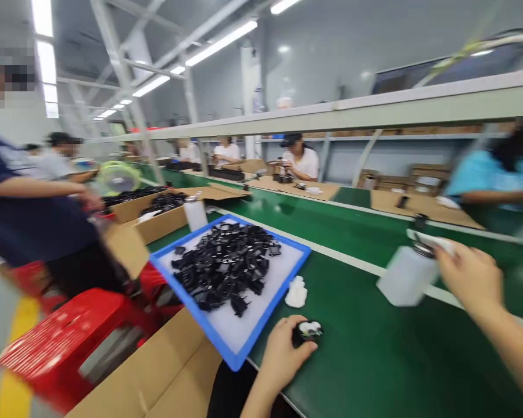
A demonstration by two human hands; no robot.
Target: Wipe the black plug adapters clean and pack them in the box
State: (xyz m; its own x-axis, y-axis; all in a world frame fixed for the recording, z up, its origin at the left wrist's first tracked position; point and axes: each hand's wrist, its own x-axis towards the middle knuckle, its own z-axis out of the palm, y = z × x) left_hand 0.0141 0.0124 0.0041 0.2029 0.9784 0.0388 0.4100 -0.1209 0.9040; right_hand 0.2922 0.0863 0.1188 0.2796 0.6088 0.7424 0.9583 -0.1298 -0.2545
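My left hand (283, 354) is closed around a small black part (308, 332) with a pale, shiny patch on its top, held low over the green table. Further right, my right hand (473, 276) pinches a white cloth (431, 241) against the dark top of a translucent white bottle (407, 278). That bottle stands on the table near a white line. Left of my hands, a blue-rimmed tray (226, 348) holds a heap of small black parts (226, 264). Between the tray and my left hand lies a crumpled white wipe (296, 291).
Another white bottle (195, 213) stands behind the tray, beside cardboard boxes (161, 227) of black parts. A red stool (70, 342) and open cardboard (157, 371) are at the left. A person in dark blue (39, 203) stands there. Other people sit across the bench.
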